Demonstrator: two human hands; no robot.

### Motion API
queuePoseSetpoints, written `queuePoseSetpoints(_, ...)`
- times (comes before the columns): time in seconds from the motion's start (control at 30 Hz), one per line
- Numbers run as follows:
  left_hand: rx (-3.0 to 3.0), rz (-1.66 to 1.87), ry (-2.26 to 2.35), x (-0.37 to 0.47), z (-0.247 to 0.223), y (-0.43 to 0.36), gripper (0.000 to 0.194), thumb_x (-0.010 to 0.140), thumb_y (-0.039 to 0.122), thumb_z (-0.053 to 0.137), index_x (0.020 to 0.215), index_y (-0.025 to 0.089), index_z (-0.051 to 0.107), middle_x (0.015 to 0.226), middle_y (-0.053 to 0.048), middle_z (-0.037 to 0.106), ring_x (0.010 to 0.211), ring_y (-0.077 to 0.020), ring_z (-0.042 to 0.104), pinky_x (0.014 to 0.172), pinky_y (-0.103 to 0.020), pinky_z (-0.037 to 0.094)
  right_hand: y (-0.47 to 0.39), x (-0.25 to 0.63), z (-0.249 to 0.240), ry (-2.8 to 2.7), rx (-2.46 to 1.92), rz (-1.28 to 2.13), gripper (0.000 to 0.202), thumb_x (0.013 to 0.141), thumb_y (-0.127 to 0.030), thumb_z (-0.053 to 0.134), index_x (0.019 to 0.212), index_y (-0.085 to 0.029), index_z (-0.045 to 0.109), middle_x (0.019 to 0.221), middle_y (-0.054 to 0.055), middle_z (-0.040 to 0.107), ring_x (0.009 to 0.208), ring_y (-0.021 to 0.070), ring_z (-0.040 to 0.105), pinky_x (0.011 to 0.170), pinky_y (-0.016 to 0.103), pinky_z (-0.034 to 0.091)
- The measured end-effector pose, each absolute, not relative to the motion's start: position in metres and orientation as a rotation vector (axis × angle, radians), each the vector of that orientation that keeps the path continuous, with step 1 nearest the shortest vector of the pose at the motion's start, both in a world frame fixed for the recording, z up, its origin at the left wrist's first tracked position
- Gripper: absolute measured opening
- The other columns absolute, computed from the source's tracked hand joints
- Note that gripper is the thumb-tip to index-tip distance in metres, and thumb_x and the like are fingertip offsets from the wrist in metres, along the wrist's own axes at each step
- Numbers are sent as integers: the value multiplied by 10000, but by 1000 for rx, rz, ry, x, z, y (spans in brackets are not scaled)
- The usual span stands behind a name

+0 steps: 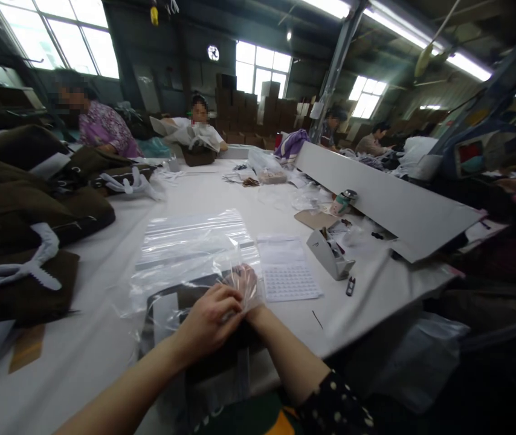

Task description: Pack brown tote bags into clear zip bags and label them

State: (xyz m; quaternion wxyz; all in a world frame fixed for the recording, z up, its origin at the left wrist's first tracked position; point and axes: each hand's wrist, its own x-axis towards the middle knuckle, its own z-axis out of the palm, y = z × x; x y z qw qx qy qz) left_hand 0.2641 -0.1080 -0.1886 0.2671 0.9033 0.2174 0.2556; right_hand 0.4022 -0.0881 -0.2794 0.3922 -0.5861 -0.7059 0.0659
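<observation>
A clear plastic bag point(194, 241) lies on the table in front of me, its open-looking far part spread flat. Inside its near part is a dark bag point(185, 296) with a pale strip of wrapping on it. With bent fingers my left hand point(212, 317) pinches the edge of the plastic near my right wrist. My right hand point(245, 284) shows through the clear film, reaching into the plastic at the dark bag's right corner. Its fingers look curled, and whatever they grip is hidden by glare and folds.
Dark bags point(22, 211) with wrapped handles are piled at the left. To the right lie a printed sheet point(289, 272), a tape dispenser point(330, 254), small thread snips point(351, 286) and a jar point(343, 202). A white board point(376, 193) edges the table. Several people work beyond.
</observation>
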Motion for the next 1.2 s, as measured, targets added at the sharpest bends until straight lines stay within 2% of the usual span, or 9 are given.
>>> queuePoseSetpoints(0.13,2434,376,493,245,-204,-120,131,830,287,527,889,218,621,1130,-63,599,1055,-200,532,942,-349,429,-85,397,-294,-1644,-1580,94,185,713,-211,679,885,-191,612,1089,115,507,1088,329,413,915,540,361)
queuePoseSetpoints(0.27,2441,307,617,231,-242,-120,421,801,348,573,1201,229,521,1266,-97,538,1152,-238,506,978,-383,424,-112,399,-312,-1498,-1574,4,257,839,-277,520,1072,-177,560,1135,146,485,1166,332,384,945,556,365)
queuePoseSetpoints(0.43,2563,214,448,227,-254,-133,543,749,424,625,1254,261,512,1293,-100,529,1184,-294,486,1008,-446,391,-209,428,-346,-1822,-1485,113,590,876,-255,428,1407,-137,201,1387,177,343,1308,322,281,983,509,404)
queuePoseSetpoints(0.57,2566,325,376,189,-249,-156,522,784,215,577,1267,380,468,1272,8,554,1150,-226,528,983,-345,438,-270,468,-364,-1705,-1592,257,423,838,-163,464,1254,-239,453,1229,108,524,1153,262,495,919,449,484)
queuePoseSetpoints(0.67,2450,949,954,131,-271,-164,545,774,123,508,1251,381,463,1263,11,557,1144,-211,533,1004,-353,417,-257,487,-360,-1404,-1677,374,588,777,-188,559,1325,-225,352,1321,139,428,1153,276,481,884,479,488)
queuePoseSetpoints(0.77,2266,1054,1540,79,-310,-163,572,705,189,522,1267,276,459,1283,-57,533,1164,-273,510,1029,-434,369,-219,490,-349,-1379,-1564,860,648,732,-231,630,1320,-216,358,1280,129,485,1066,250,546,850,430,501)
queuePoseSetpoints(0.87,2138,782,1566,59,-344,-158,539,698,256,533,1234,246,484,1206,-70,596,1069,-269,584,933,-387,469,-195,485,-344,-1341,-1460,1158,378,748,-315,636,1090,-185,540,1003,75,636,868,211,614,792,369,508)
queuePoseSetpoints(1.0,1799,783,1550,75,-355,-155,384,775,380,516,1124,221,527,1049,-62,665,927,-224,648,802,-306,529,-191,485,-356,-1085,-1566,1097,263,805,-432,537,734,-179,532,667,12,595,642,168,575,603,285,484)
queuePoseSetpoints(1.2,1417,885,1631,91,-345,-157,370,741,558,507,809,195,542,696,-12,642,660,-194,625,611,-276,516,-212,480,-377,-563,-1613,1181,294,699,-459,596,694,-182,495,640,-4,575,597,145,551,539,248,460)
